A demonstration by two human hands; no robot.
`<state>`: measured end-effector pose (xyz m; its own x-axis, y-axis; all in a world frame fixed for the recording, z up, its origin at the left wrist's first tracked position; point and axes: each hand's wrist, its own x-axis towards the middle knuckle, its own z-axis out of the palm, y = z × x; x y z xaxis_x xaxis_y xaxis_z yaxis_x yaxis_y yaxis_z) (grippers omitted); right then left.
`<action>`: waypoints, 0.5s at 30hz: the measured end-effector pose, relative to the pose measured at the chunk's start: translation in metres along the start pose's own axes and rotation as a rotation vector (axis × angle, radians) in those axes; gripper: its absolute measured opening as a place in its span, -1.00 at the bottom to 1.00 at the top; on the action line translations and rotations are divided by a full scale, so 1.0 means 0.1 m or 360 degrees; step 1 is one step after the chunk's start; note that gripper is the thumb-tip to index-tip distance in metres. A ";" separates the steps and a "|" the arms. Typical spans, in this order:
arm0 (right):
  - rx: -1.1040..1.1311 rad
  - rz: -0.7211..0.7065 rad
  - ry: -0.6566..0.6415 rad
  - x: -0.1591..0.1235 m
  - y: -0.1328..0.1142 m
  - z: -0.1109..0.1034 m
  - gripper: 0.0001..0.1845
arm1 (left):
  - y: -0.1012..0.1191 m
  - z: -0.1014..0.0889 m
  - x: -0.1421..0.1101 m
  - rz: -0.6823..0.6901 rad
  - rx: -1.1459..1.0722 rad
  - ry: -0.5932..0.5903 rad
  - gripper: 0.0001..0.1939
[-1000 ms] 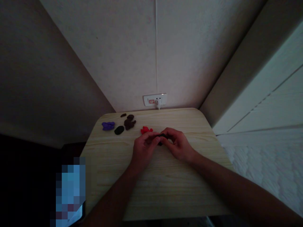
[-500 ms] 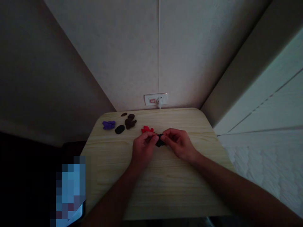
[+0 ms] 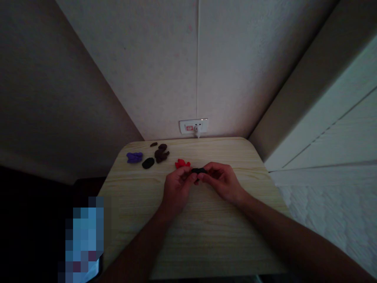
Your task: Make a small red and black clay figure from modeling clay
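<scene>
Between my fingertips is a small piece of black modelling clay, pinched from both sides above the middle of the table. My left hand grips its left end with thumb and fingers. My right hand pinches the right end, its other fingers curled in. Just behind my left fingers lies a red clay lump, partly hidden by that hand. The lower side of the black piece is partly covered by my thumbs.
On the table's back left lie a purple clay lump, a black oval lump, a brown clay figure and a small brown bit. A wall socket with a plug is behind. A lit, blurred screen stands lower left.
The black clay has been turned between my fingers and now looks flatter and sits higher, with my thumbs below it. Both hands keep hold of it, and the view has shifted slightly.
</scene>
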<state>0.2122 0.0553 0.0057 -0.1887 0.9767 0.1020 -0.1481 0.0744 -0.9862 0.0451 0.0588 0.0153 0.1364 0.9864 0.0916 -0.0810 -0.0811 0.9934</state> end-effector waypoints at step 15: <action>-0.0093 0.0015 0.0175 -0.01 -0.06 0.00 -0.63 | -0.03 -0.01 -0.04 0.0145 0.0182 0.0153 -0.89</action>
<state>0.2128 0.0537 0.0116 -0.0815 0.9934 0.0813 -0.0892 0.0739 -0.9933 0.0444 0.0554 0.0115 0.0382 0.9830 0.1798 0.0252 -0.1809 0.9832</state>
